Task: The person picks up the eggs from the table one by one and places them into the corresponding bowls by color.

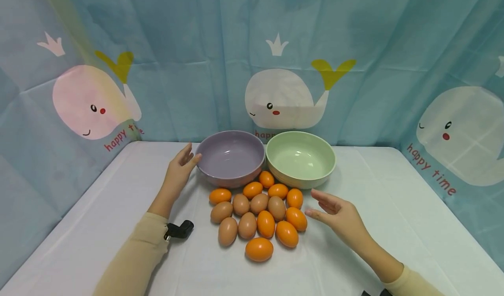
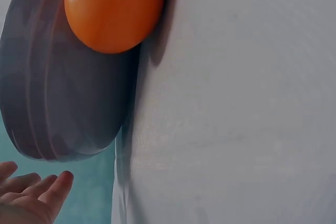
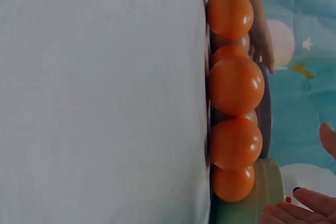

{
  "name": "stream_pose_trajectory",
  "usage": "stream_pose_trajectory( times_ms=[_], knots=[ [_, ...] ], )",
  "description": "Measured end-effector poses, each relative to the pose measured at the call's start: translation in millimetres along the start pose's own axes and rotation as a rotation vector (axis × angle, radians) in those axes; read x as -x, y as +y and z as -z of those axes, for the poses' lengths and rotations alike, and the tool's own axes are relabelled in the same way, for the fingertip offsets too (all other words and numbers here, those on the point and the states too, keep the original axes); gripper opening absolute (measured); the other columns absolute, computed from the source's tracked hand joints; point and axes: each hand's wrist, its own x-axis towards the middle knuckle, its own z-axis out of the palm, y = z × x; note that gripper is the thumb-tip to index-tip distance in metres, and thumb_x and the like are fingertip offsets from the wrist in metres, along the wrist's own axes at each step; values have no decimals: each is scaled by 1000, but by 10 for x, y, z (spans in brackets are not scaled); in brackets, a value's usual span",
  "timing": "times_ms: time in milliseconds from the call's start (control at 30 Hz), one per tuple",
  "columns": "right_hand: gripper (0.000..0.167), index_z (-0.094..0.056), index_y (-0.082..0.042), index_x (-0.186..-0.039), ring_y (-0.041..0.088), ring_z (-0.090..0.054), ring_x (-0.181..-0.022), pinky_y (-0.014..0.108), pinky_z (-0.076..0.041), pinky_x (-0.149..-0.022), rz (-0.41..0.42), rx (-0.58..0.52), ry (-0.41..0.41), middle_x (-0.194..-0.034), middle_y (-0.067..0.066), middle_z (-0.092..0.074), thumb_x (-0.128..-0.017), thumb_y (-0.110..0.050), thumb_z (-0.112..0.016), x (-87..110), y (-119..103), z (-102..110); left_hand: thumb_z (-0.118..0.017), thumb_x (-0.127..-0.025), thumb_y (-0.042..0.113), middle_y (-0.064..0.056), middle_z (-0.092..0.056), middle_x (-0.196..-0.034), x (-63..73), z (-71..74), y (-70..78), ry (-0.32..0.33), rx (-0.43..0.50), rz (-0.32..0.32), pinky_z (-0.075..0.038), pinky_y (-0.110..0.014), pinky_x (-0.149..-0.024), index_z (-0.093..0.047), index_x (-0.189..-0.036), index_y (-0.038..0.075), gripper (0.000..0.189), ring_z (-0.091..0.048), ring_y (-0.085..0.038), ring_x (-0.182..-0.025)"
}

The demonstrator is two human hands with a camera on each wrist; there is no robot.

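A purple bowl (image 1: 232,180) and a light green bowl (image 1: 301,183) stand side by side at the back of the table. At the purple bowl's left side is my left hand (image 1: 179,171), its fingers loosely extended; the thumb tip overlaps the rim in the head view, and I cannot tell if it touches. My right hand (image 1: 342,217) hovers with fingers apart, just right of the egg group and in front of the green bowl, holding nothing. Several glossy orange eggs (image 1: 259,249) and several brown eggs (image 1: 227,231) lie clustered before the bowls. One orange egg (image 2: 115,9) looms large in the left wrist view.
A white cloth (image 1: 189,265) covers the table. Behind and at both sides hangs a blue curtain (image 1: 177,95) printed with whales. A black wrist strap with a camera mount (image 1: 181,229) sticks out from the left sleeve.
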Motion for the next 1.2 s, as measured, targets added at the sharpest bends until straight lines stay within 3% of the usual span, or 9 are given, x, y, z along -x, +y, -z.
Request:
stream_pose_trajectory(
  times_ms=[133, 300, 667, 967, 1200],
  knots=[
    [60, -59, -6, -137, 32, -55, -133, 38, -48, -108, -105, -33, -15, -139, 14, -61, -86, -31, -78, -16, -12, -33, -59, -99, 40, -5, -20, -166, -17, -28, -26, 0, 99, 20, -31, -40, -122, -21, -160, 14, 76, -24, -24, -153],
    [56, -62, -6, -133, 30, -56, -132, 44, -49, -109, -205, -68, -31, -136, 12, -64, -86, -31, -78, -8, -11, -77, -59, -99, 40, -6, -22, -166, -33, -49, -56, 2, 157, 53, -39, -36, -116, -22, -159, 14, 75, -29, -21, -151],
    [57, -65, -1, -128, 25, -67, -116, 40, -56, -99, -245, -61, -67, -126, 13, -70, -81, -30, -82, -10, 16, -134, -57, -101, 37, -5, -22, -166, -25, -34, -120, -29, 220, 58, -40, -37, -115, -23, -159, 11, 72, -30, -21, -151],
    [54, -65, 5, -125, 21, -71, -107, 28, -59, -88, -237, -121, -130, -120, 17, -72, -81, -22, -82, -4, 79, -179, -58, -101, 32, -6, -24, -165, -48, -23, -179, -58, 277, 72, -51, -14, -96, -27, -158, 10, 68, -31, -22, -150],
    [56, -64, 5, -126, 23, -70, -108, 33, -59, -90, -238, -103, -152, -122, 18, -70, -81, -22, -83, -7, 120, -198, -57, -102, 27, -8, -30, -163, -58, -32, -223, -53, 300, 69, -52, -8, -89, -28, -157, 8, 65, -31, -23, -150]
  ],
)
